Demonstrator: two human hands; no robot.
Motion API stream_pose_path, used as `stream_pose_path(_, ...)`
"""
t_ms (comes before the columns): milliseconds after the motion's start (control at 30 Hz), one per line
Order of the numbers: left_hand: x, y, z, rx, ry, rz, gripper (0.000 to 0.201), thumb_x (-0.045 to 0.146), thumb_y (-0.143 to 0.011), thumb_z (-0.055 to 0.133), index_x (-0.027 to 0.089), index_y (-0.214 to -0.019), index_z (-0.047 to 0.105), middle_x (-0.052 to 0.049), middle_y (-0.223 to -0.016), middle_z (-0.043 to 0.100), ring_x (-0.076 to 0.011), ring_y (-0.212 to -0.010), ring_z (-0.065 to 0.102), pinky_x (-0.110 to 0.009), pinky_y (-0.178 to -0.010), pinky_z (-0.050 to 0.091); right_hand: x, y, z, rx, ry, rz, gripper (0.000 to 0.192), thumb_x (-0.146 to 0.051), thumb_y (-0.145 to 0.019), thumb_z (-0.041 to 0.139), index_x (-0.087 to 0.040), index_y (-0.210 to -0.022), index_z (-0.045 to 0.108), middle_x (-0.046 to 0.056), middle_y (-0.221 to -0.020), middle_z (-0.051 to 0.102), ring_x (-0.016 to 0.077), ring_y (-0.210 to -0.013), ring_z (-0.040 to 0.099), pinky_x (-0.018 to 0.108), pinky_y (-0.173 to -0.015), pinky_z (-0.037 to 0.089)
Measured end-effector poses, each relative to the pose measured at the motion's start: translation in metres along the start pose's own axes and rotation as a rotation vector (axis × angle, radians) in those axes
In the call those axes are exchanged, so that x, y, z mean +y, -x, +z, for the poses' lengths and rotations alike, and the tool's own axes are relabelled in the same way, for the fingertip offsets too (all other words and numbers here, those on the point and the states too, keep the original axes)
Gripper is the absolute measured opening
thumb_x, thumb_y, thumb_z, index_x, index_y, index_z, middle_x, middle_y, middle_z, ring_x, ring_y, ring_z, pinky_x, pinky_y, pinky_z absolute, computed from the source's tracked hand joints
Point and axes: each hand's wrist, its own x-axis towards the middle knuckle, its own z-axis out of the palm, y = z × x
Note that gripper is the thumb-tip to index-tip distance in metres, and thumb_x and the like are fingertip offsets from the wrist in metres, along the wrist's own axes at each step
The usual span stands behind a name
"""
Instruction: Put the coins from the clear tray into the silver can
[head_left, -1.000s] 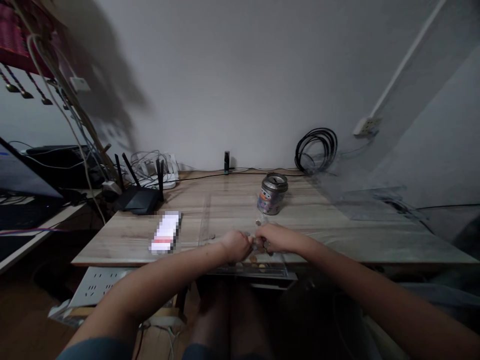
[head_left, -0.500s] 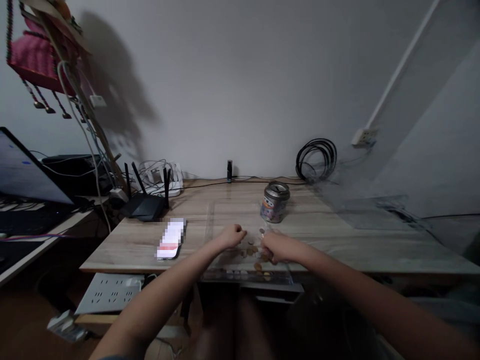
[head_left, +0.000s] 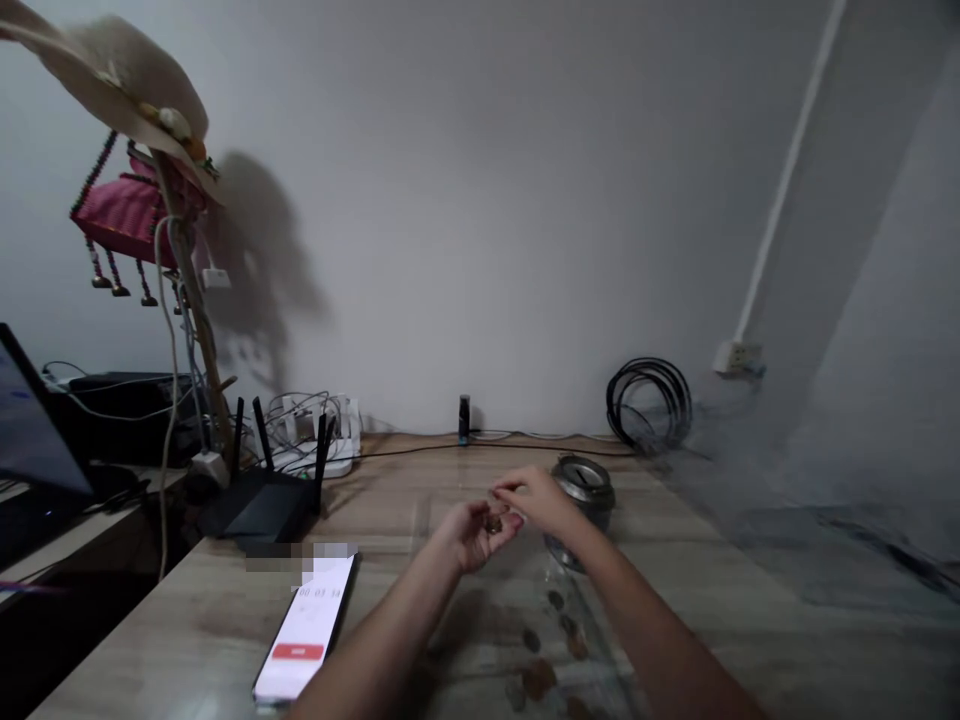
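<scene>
My left hand [head_left: 480, 538] is turned palm up and cupped above the desk, with a few coins [head_left: 493, 523] lying in it. Just above that palm is my right hand [head_left: 534, 497], its thumb and fingers pinched on what looks like a small coin. Behind my right wrist stands a metal tin [head_left: 585, 478] with a slot in its lid, partly hidden by the forearm. Several loose coins [head_left: 538, 678], brassy and grey, lie nearer to me on a clear plastic sheet or tray whose outline is hard to make out.
A lit phone [head_left: 304, 625] lies left of my arm. Farther left are a black router [head_left: 266, 505] and a laptop [head_left: 37, 440]. By the wall are a small dark bottle [head_left: 463, 420] and a coil of black cable [head_left: 649, 405]. Clear plastic lies on the right.
Both hands have risen from the coins on the desk and come together. The left has turned palm up with coins in it. My view has tilted upward and closer.
</scene>
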Motion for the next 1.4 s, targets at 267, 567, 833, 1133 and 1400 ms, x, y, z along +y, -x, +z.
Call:
stream_pose_path(267, 0.006, 0.007, 0.000, -0.032, -0.221, 0.078, 0.029, -0.003, -0.073, 0.043, 0.002, -0.100, 0.052, -0.012, -0.081, 0.064, -0.0120, -0.067, 0.065, -0.017, -0.062, 0.049, 0.082, 0.021, -0.059, 0.430, 0.377, 0.458, 0.019, -0.029, -0.071, 0.051, -0.021, -0.077, 0.067, 0.006, -0.079, 0.069, 0.0218, -0.077, 0.060, 0.030, -0.064, 0.039)
stream_pose_path(567, -0.005, 0.007, -0.007, -0.020, -0.486, 0.166, 0.034, 0.008, -0.076, 0.047, 0.009, -0.110, 0.045, -0.009, -0.082, 0.065, -0.0113, -0.058, 0.062, -0.017, -0.048, 0.041, 0.024, 0.024, -0.010, 0.310, 0.308, -0.028, 0.031, -0.030, -0.085, 0.040, -0.021, -0.094, 0.067, 0.009, -0.098, 0.065, 0.0209, -0.092, 0.053, 0.030, -0.079, 0.038)
stream_pose_path(833, -0.002, 0.004, -0.012, -0.151, -0.335, 0.113, 0.038, -0.001, -0.062, 0.046, 0.006, -0.098, 0.054, -0.008, -0.078, 0.064, -0.0112, -0.063, 0.061, -0.023, -0.066, 0.048, 0.008, 0.017, 0.032, 0.134, 0.088, -0.132, 0.024, -0.019, -0.077, 0.045, -0.019, -0.081, 0.068, 0.006, -0.085, 0.066, 0.0182, -0.085, 0.057, 0.028, -0.076, 0.041)
stream_pose_path(1133, -0.004, 0.006, -0.013, 0.012, -0.271, 0.095, 0.055, -0.006, -0.064, 0.053, 0.005, -0.116, 0.040, -0.013, -0.085, 0.065, -0.0187, -0.086, 0.065, -0.022, -0.071, 0.048, 0.070, 0.026, -0.051, 0.506, 0.448, 0.588, 0.023, -0.033, -0.072, 0.051, -0.026, -0.079, 0.072, 0.009, -0.083, 0.065, 0.0210, -0.070, 0.056, 0.028, -0.053, 0.034)
stream_pose_path(1400, 0.001, 0.004, -0.017, 0.092, -0.204, 0.219, 0.051, -0.001, -0.066, 0.060, 0.010, -0.114, 0.048, -0.009, -0.089, 0.066, -0.0116, -0.077, 0.064, -0.018, -0.067, 0.048, 0.020, 0.022, -0.002, 0.477, 0.400, 0.014, 0.031, -0.033, -0.084, 0.042, -0.020, -0.091, 0.069, 0.008, -0.092, 0.065, 0.0201, -0.088, 0.053, 0.031, -0.078, 0.038)
